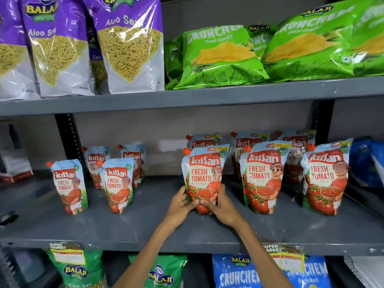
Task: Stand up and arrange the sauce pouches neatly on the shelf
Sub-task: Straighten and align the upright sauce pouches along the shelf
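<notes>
Red-capped ketchup pouch [204, 175]: base hidden by both hands' grip [202, 202].

A grocery shop aisle: a grey metal shelf [124, 229] carries standing ketchup pouches [261, 177] with printed price flashes at their tops, several copies of one product side by side. The board above holds purple Aloo Sev bags [128, 44] and green Crunchem crisp bags [220, 57]; more branded snack bags [236, 271] sit below. Labels [283, 256] reading "Super Market" are stuck to the shelf's front edge.
</notes>
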